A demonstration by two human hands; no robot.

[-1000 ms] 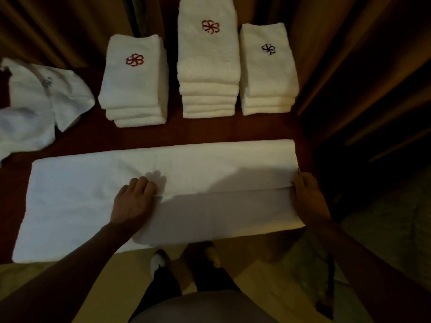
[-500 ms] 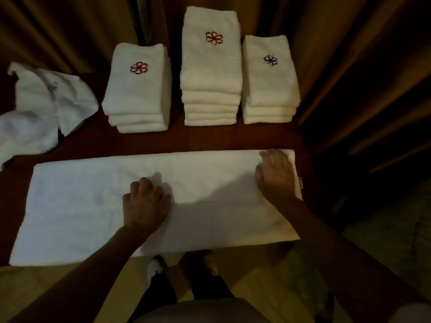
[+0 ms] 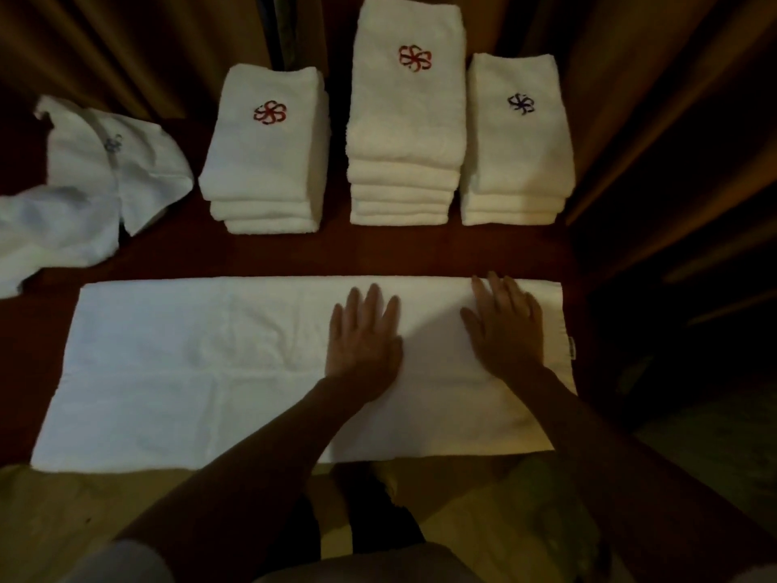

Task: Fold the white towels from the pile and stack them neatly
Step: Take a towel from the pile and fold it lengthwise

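Note:
A long white towel [image 3: 176, 363] lies flat across the dark red table, folded lengthwise, its near edge hanging over the table's front. My left hand [image 3: 363, 338] rests flat on it right of the middle, fingers straight. My right hand [image 3: 506, 326] lies flat near the towel's right end, fingers spread. Behind stand three stacks of folded white towels: a left stack [image 3: 265, 153] with a red emblem, a taller middle stack [image 3: 408, 115] with a red emblem, and a right stack [image 3: 519, 140] with a dark blue emblem. A loose pile of unfolded towels [image 3: 84, 187] lies at the far left.
The dark red table [image 3: 378, 250] shows as a bare strip between the stacks and the flat towel. Brown curtains [image 3: 630, 98] hang behind and to the right. My legs and shoes show on the pale floor [image 3: 54, 515] below the table's front edge.
Both hands went from gripping the folded edge to lying flat on the towel. The left hand slid right and the right hand moved up onto the right end.

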